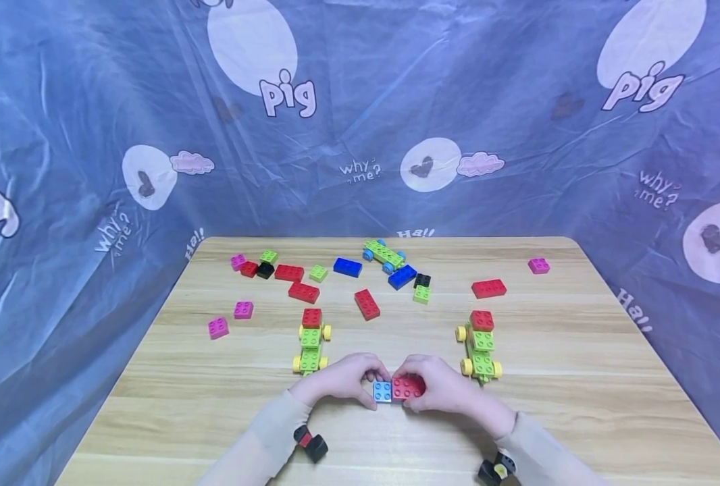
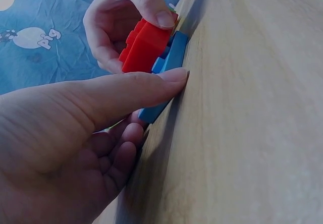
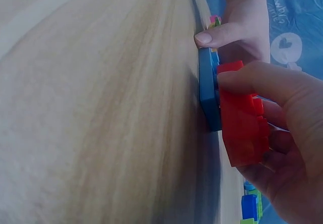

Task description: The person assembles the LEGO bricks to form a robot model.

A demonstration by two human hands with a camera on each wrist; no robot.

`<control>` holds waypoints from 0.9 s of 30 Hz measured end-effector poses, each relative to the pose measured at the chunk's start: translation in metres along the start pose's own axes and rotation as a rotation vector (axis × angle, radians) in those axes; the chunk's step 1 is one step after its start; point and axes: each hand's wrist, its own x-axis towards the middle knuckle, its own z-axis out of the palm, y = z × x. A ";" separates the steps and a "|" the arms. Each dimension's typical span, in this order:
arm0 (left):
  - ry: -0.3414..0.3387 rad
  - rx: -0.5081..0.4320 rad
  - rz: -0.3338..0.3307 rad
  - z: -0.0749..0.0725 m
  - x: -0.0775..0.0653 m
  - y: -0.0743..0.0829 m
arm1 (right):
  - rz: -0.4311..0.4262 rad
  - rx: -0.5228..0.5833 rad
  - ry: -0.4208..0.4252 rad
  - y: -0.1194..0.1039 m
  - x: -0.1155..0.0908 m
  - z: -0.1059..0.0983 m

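Observation:
Near the front middle of the table, my left hand (image 1: 350, 376) pinches a thin light-blue brick (image 1: 382, 391) between thumb and fingers. My right hand (image 1: 442, 385) grips a red brick (image 1: 407, 387), studs up. In the right wrist view the red brick (image 3: 239, 120) sits over one end of the blue brick (image 3: 206, 85), overhanging it. The left wrist view shows the red brick (image 2: 146, 47) slightly tilted, with blue studs bare on the blue brick (image 2: 174, 55) beside it. The blue brick lies low, close over the wood.
Two green wheeled builds with yellow wheels and red bricks on top stand left (image 1: 310, 339) and right (image 1: 483, 341) of my hands. A green car base (image 1: 386, 254) with blue wheels is at the back. Loose red, blue, green, black and pink bricks (image 1: 243, 310) lie scattered on the table (image 1: 579, 378).

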 end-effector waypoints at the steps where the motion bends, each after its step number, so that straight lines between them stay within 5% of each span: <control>1: 0.000 -0.004 -0.002 0.000 0.000 0.000 | 0.000 -0.001 0.000 0.000 0.000 0.000; 27: -0.012 -0.018 -0.028 -0.001 0.000 0.002 | 0.016 -0.056 0.063 0.000 -0.006 0.005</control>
